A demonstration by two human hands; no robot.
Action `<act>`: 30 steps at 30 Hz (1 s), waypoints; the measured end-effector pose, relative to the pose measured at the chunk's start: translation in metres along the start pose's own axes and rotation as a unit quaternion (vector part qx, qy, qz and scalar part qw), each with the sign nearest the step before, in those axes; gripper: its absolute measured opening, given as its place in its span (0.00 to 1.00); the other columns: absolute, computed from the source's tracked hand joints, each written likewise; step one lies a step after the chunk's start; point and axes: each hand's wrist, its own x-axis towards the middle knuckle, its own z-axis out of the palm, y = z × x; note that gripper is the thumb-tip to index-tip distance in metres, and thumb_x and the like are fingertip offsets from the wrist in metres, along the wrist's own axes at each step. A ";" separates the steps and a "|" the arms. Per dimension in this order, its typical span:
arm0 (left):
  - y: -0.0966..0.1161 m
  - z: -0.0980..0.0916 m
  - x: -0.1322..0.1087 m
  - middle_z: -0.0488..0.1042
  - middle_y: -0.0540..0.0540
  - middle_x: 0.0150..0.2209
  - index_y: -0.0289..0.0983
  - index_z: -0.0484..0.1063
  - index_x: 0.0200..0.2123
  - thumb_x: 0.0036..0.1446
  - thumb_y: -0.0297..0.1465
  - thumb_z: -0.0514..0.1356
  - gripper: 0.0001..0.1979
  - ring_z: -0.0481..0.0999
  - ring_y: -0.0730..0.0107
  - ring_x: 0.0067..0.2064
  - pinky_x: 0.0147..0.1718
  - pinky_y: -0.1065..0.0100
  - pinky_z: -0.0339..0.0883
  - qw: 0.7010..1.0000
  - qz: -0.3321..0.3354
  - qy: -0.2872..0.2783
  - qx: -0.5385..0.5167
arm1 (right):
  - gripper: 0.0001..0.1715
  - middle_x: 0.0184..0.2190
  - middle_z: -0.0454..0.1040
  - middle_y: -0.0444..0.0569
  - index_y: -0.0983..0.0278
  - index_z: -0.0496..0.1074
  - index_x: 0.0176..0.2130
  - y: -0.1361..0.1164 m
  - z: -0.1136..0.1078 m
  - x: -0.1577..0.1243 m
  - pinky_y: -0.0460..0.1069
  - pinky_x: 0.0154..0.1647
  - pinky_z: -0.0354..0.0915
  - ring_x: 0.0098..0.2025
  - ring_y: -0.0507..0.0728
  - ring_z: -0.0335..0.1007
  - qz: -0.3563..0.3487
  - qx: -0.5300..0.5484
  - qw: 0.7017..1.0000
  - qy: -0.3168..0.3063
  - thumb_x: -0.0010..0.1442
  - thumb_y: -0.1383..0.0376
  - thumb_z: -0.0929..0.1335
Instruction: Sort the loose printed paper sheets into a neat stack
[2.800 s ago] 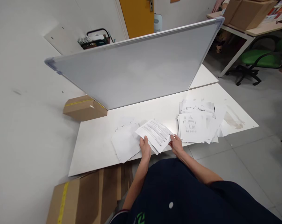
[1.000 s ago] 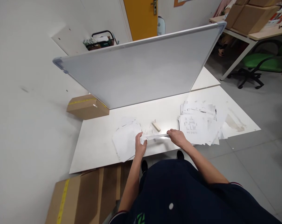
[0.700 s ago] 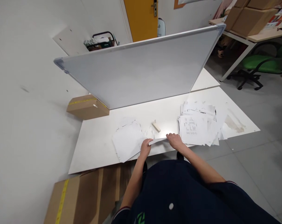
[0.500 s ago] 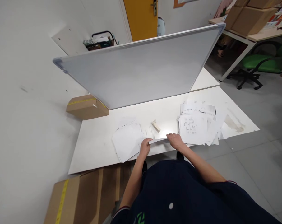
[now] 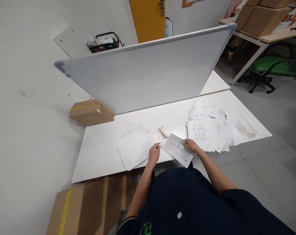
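Note:
My right hand (image 5: 191, 145) grips the upper right edge of a printed sheet of paper (image 5: 177, 149), which is tilted over the table's front edge. Just left of the sheet, my left hand (image 5: 154, 154) has its fingers curled together near their tips; anything in them is too small to make out. Beyond the hands lies a small cream-coloured block-shaped object (image 5: 163, 132), with tiny scraps around it. A stack of mostly blank paper (image 5: 134, 148) rests by my left hand. To the right of my right hand spreads a thicker, uneven pile of printed papers (image 5: 203, 133).
A whiteboard (image 5: 148, 71) stands along the back of the white table (image 5: 99, 153). One cardboard box (image 5: 91, 112) sits at the table's left end, and a larger carton (image 5: 74, 212) is below. A green chair (image 5: 272, 67) and another desk stand at right.
The paper has turned from edge-on to showing its printed face. My left hand has let go of it, while my right hand has shifted slightly right with it.

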 end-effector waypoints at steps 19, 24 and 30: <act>0.017 0.024 0.033 0.68 0.40 0.43 0.42 0.54 0.58 0.56 0.27 0.45 0.25 0.67 0.61 0.44 0.42 0.62 0.58 0.966 0.005 -0.104 0.237 | 0.16 0.37 0.72 0.58 0.71 0.71 0.37 0.023 0.007 0.033 0.45 0.33 0.58 0.38 0.57 0.68 0.081 0.053 0.995 0.034 0.54 0.63 0.61; 0.017 0.036 0.048 0.66 0.38 0.42 0.46 0.55 0.57 0.52 0.21 0.46 0.29 0.66 0.58 0.44 0.44 0.59 0.56 0.952 0.007 -0.120 0.282 | 0.16 0.38 0.73 0.58 0.71 0.71 0.37 0.023 0.005 0.040 0.46 0.35 0.58 0.39 0.58 0.68 0.073 0.034 0.996 0.042 0.54 0.63 0.60; 0.012 0.042 0.049 0.66 0.37 0.44 0.47 0.55 0.57 0.50 0.20 0.46 0.30 0.65 0.56 0.46 0.43 0.56 0.55 0.937 -0.001 -0.141 0.319 | 0.16 0.39 0.72 0.59 0.72 0.70 0.38 0.022 0.006 0.039 0.46 0.35 0.57 0.39 0.58 0.67 0.062 0.029 0.997 0.043 0.55 0.64 0.60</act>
